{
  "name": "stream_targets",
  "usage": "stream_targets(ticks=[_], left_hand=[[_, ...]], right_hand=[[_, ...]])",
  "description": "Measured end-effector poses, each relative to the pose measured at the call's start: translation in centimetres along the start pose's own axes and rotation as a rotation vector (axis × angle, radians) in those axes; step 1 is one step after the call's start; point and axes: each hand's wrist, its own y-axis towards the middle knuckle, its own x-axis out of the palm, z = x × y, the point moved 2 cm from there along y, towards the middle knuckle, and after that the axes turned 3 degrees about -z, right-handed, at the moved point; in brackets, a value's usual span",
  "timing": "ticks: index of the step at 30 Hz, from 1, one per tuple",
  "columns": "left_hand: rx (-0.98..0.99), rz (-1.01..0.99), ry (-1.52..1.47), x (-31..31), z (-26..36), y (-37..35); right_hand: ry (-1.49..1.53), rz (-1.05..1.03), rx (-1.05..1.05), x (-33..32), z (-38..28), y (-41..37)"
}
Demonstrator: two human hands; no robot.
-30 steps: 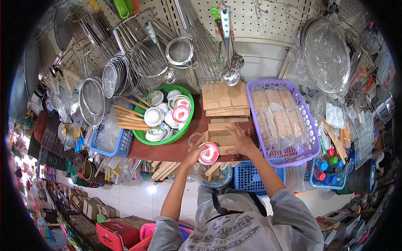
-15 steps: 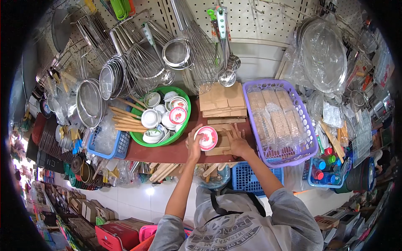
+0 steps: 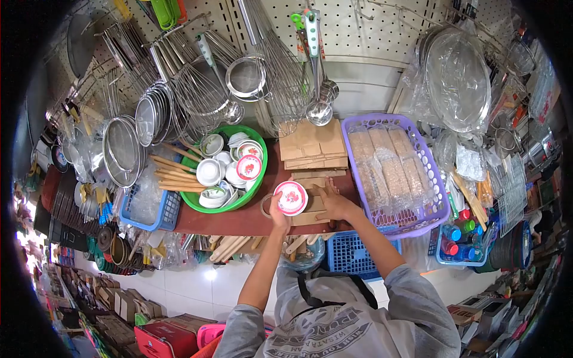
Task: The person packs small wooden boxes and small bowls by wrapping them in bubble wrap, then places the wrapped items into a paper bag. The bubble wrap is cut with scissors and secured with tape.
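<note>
My left hand (image 3: 277,213) grips a small white bowl with a red flower pattern (image 3: 290,197), tilted toward me above the brown shelf (image 3: 239,218). My right hand (image 3: 335,201) rests flat on an open cardboard box (image 3: 311,204), with the bowl at the box's left edge. Flat cardboard pieces (image 3: 313,143) are stacked just behind the box. To the left, a green basin (image 3: 255,184) holds several similar bowls and cups.
A purple basket (image 3: 441,206) of wrapped packs stands right of the box. Wooden utensils and a blue basket (image 3: 143,210) lie left of the basin. Whisks, strainers and ladles hang on the pegboard. A blue crate (image 3: 352,253) sits below the shelf edge.
My left hand has lifted the flowered bowl from the shelf's front edge up and back to the box's left side. My right hand stays on the box.
</note>
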Motion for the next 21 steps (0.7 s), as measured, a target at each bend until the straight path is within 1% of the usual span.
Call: stream_targets(ticks=[3,6,9,10,12,15,19,21], left_hand=[[0.012,0.007,0.026,-0.6,-0.4,0.1],[-0.003,0.022,0.042,-0.9,-0.9,0.2],[0.006,0.007,0.064,-1.7,-1.5,0.6],[0.013,-0.003,0.074,-1.8,-1.7,0.8],[-0.005,0.049,0.068,-2.3,-2.0,0.7],[-0.020,0.096,0.057,-3.3,-2.7,0.9],[0.001,0.092,0.143,-3.9,-3.3,1.0],[0.042,0.097,0.157,-3.8,-3.2,1.2]], right_hand=[[0.260,0.002,-0.007,-1.1,0.1,0.0],[0.483,0.191,0.087,-2.0,-1.1,0.6],[0.470,0.463,-0.048,-2.5,-2.2,0.6],[0.439,0.516,-0.069,-3.4,-3.3,0.2],[0.375,0.620,-0.111,-5.1,-5.4,-1.0],[0.423,0.489,-0.006,-5.8,-6.5,-1.2],[0.537,0.582,-0.061,-5.0,-6.0,-0.7],[0.596,0.646,-0.088,-4.8,-5.8,-0.5]])
